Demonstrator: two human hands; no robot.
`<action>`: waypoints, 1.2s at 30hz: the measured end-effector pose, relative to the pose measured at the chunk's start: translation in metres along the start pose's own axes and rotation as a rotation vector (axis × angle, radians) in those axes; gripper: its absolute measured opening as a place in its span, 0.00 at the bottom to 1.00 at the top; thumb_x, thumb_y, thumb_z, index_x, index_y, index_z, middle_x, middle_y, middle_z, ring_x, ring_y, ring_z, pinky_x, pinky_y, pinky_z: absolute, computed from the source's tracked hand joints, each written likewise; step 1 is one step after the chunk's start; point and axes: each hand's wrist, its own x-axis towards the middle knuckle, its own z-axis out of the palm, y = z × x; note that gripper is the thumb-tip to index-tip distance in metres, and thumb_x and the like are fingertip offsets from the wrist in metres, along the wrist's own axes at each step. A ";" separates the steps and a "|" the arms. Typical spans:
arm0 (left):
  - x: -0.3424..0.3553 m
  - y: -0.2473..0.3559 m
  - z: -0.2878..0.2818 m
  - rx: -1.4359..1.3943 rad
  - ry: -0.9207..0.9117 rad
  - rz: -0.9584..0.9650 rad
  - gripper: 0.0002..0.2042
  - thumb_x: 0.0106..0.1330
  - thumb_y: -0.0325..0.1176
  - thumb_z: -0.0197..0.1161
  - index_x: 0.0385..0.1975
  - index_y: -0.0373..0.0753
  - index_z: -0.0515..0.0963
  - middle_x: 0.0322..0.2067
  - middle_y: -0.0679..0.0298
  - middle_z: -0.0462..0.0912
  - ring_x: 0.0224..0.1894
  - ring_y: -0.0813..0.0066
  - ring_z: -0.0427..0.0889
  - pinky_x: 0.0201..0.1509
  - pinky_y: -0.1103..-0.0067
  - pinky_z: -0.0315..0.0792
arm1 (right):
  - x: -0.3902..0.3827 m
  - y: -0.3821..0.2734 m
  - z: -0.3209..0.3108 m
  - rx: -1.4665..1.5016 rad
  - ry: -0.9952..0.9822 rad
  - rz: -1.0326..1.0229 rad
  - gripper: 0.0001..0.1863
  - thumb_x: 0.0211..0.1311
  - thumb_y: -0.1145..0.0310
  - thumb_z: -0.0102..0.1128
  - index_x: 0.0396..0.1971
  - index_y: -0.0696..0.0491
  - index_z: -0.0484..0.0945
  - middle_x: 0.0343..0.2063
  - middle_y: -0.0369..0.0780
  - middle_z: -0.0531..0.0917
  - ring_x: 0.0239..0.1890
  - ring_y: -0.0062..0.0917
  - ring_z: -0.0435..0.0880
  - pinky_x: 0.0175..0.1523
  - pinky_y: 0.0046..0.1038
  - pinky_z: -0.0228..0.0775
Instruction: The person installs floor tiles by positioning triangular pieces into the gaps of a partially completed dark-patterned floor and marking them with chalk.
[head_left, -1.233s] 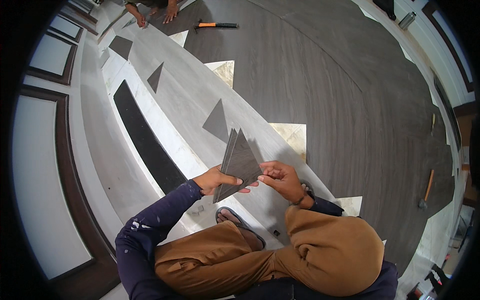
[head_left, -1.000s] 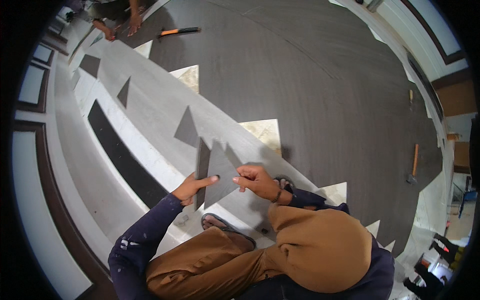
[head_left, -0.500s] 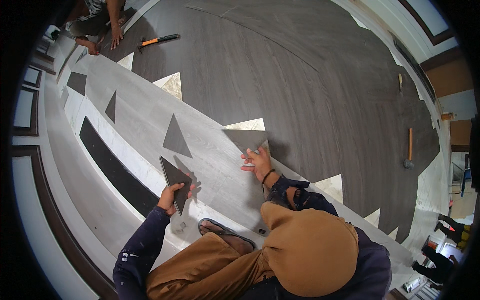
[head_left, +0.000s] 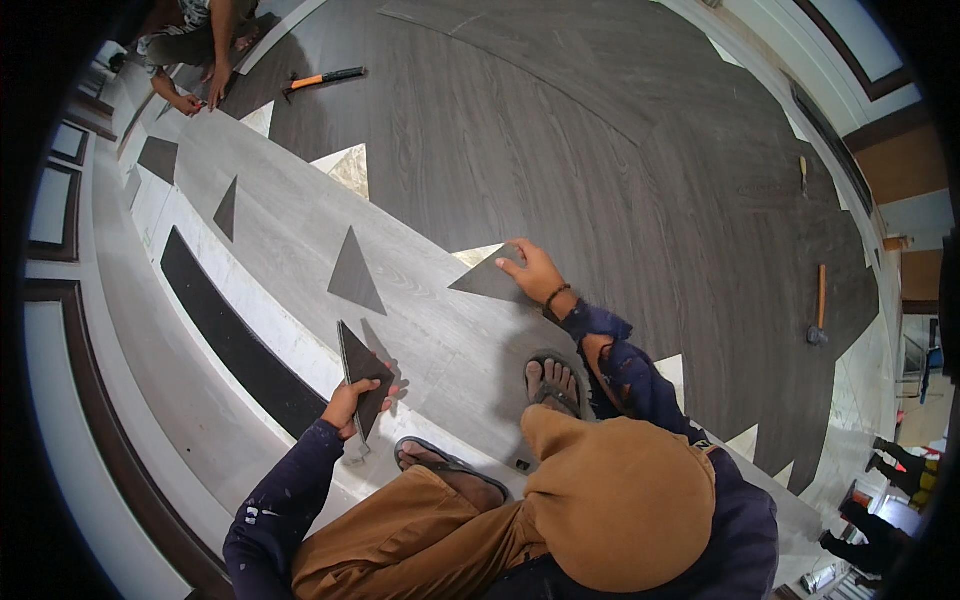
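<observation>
- Our left hand (head_left: 345,405) is closed around a small stack of dark triangular floor pieces (head_left: 362,380), held on edge above the light grey plank (head_left: 300,215).
- Our right hand (head_left: 530,268) lies flat, fingers spread, pressing one dark triangle (head_left: 485,283) onto the plank beside the dark floor (head_left: 600,150).
- We judge the pieces thin, stiff and light with sharp tips; grip by the edges.
- Nearby: a laid triangle (head_left: 355,275), our sandalled foot (head_left: 552,385), a hammer (head_left: 819,305), another person's hands (head_left: 195,100) well apart.
</observation>
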 end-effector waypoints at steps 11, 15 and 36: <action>-0.002 -0.005 -0.005 0.050 0.030 -0.026 0.30 0.69 0.21 0.54 0.73 0.41 0.60 0.65 0.58 0.75 0.54 0.58 0.85 0.46 0.70 0.86 | -0.054 0.000 0.007 -0.487 0.115 -0.180 0.35 0.43 0.55 0.84 0.54 0.53 0.83 0.55 0.47 0.76 0.59 0.44 0.73 0.62 0.41 0.70; -0.004 -0.002 0.000 0.034 0.030 -0.036 0.30 0.68 0.21 0.55 0.72 0.40 0.60 0.65 0.57 0.75 0.54 0.57 0.85 0.45 0.70 0.86 | -0.050 -0.011 0.017 -0.481 0.248 -0.117 0.32 0.42 0.56 0.84 0.48 0.53 0.85 0.56 0.48 0.74 0.56 0.44 0.75 0.58 0.41 0.73; 0.000 -0.010 -0.013 0.016 0.041 -0.019 0.30 0.68 0.22 0.55 0.72 0.43 0.62 0.65 0.56 0.76 0.54 0.57 0.86 0.44 0.72 0.87 | 0.003 0.008 -0.051 -0.303 -0.121 0.050 0.19 0.57 0.63 0.69 0.48 0.53 0.84 0.44 0.46 0.82 0.44 0.41 0.83 0.49 0.40 0.77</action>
